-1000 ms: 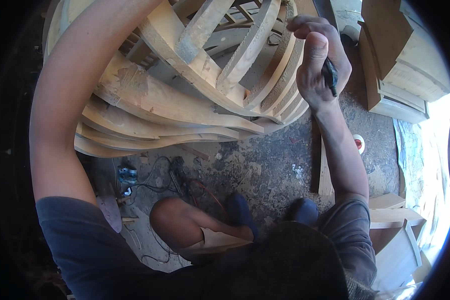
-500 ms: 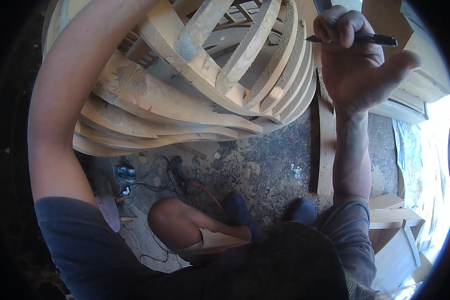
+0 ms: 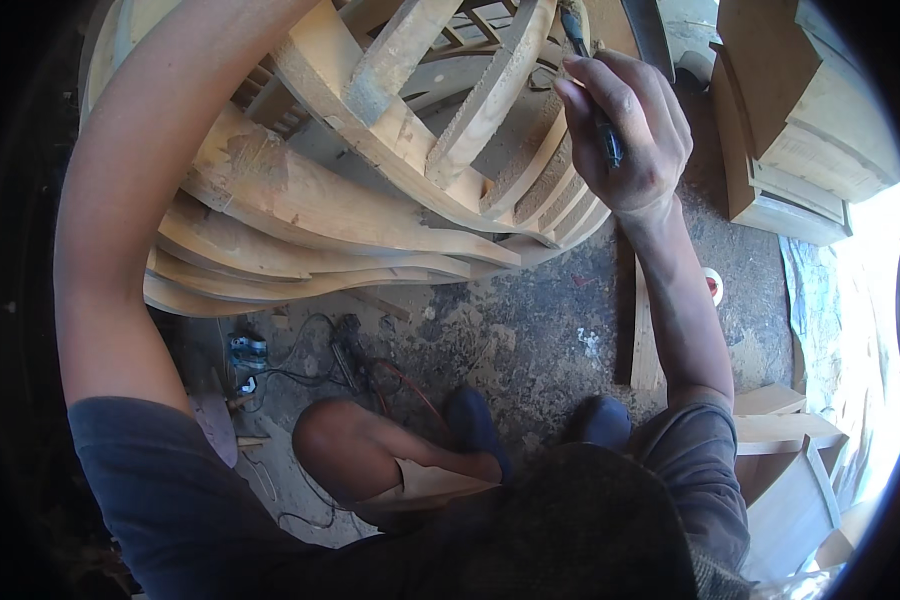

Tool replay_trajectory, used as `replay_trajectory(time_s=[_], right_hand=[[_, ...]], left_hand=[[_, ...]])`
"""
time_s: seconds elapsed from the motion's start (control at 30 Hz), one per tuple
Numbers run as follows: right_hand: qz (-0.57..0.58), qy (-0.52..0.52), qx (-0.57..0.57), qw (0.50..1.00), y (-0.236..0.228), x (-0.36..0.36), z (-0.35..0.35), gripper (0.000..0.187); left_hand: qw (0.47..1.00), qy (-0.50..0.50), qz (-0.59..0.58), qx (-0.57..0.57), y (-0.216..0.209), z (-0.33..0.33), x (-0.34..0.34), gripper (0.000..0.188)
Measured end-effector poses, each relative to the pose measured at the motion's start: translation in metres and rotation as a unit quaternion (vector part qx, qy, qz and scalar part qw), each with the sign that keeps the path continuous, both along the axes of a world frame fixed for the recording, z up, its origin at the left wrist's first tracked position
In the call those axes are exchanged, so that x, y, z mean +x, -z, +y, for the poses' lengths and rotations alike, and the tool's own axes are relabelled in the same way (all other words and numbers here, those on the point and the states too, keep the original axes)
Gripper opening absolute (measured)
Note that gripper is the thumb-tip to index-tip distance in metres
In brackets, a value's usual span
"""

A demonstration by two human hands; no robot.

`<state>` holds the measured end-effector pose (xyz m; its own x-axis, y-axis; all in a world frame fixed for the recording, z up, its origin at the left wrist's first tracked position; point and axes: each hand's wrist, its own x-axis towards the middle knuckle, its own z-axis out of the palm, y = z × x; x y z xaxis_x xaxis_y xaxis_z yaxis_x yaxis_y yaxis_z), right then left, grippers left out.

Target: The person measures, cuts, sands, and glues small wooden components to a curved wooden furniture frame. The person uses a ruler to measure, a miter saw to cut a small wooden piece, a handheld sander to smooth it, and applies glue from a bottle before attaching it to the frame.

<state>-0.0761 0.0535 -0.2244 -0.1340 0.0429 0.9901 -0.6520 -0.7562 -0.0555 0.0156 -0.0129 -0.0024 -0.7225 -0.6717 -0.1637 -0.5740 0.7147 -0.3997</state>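
Observation:
My right hand (image 3: 635, 125) is closed around a dark pen (image 3: 574, 34), held slanting with its tip toward the top edge. The tip is at or very near a curved rib of a large wooden frame (image 3: 340, 205); whether it touches, I cannot tell. The frame has several bent, sanded-looking ribs and long wavy wooden strips. My left arm (image 3: 120, 250) reaches up over the frame's left side, and its hand is beyond the top edge, out of view.
A long wooden board (image 3: 645, 340) stands by my right forearm. Pale wooden cabinets or boxes (image 3: 810, 150) are at the far right, with a roll of tape (image 3: 712, 286) below them. More wooden pieces (image 3: 790, 435) lie lower right. Cables and a blue power tool (image 3: 248, 351) lie on the stained floor.
My right hand has turned over from palm-up and moved left onto the ribs. The pen has swung from lying sideways to pointing up at the frame. My left arm stays in place.

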Motion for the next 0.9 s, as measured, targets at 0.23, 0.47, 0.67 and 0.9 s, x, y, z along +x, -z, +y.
replay_trajectory(time_s=[0.23, 0.47, 0.67, 0.9], right_hand=[[0.016, 0.039, 0.041, 0.998, 0.0029, 0.009, -0.0007, 0.026], [0.017, 0.039, 0.046, 0.998, 0.0041, 0.0083, -0.0058, 0.026], [0.032, 0.036, 0.056, 0.997, 0.0022, 0.0071, -0.0034, 0.028], [0.037, 0.032, 0.053, 0.997, 0.0046, 0.0028, -0.0062, 0.032]], left_hand=[[1.0, 0.003, -0.006, -0.01, -0.0008, 0.0002, -0.0008, 0.04], [1.0, -0.001, -0.004, -0.009, -0.0003, -0.0009, 0.001, 0.039], [1.0, 0.006, -0.009, -0.016, -0.0013, 0.002, -0.0009, 0.037], [1.0, 0.015, -0.008, -0.021, 0.0009, -0.0011, -0.0006, 0.036]])
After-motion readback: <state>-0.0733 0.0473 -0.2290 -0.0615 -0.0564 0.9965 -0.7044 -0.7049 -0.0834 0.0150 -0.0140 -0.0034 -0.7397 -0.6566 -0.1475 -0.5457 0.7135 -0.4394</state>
